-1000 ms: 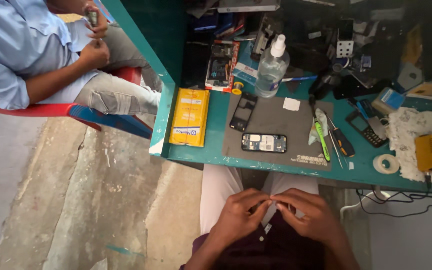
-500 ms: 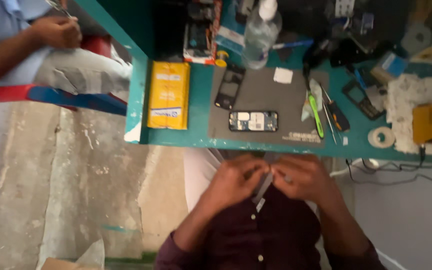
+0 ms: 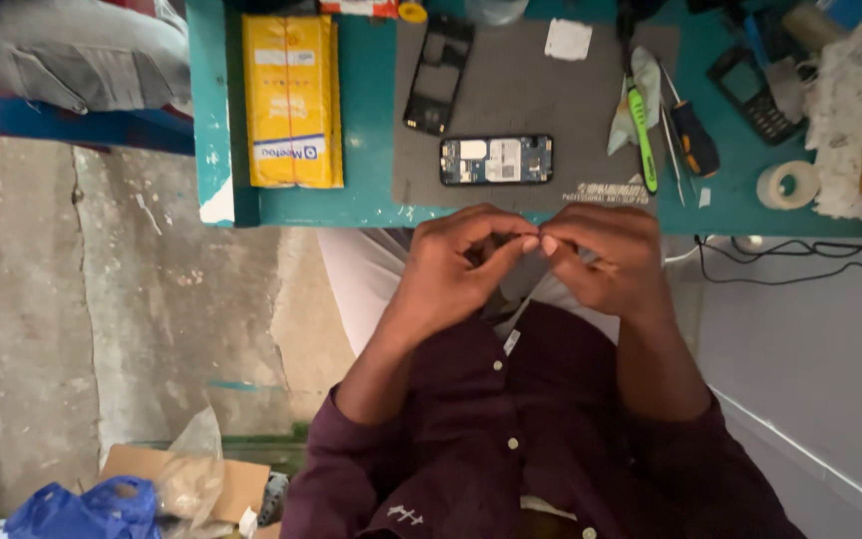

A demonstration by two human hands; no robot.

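Fingertips of the left hand [image 3: 456, 265] and the right hand [image 3: 606, 258] meet in a tight pinch just below the edge of the teal workbench [image 3: 371, 110], in front of the person's dark maroon buttoned shirt [image 3: 511, 429]. Whether anything sits between the pinched fingers cannot be told; whatever it may be is too small to see.

On the grey rubber work mat [image 3: 531, 95] just beyond the hands lies an opened mobile phone with its circuit board exposed [image 3: 497, 160], and a bare black phone frame [image 3: 438, 72] rests farther back. A green-handled tool [image 3: 641, 135] and a black-handled screwdriver [image 3: 692, 140] lie at the mat's right edge, with a roll of pale tape [image 3: 788, 185] near them. A long yellow packet [image 3: 291, 100] lies left of the mat.
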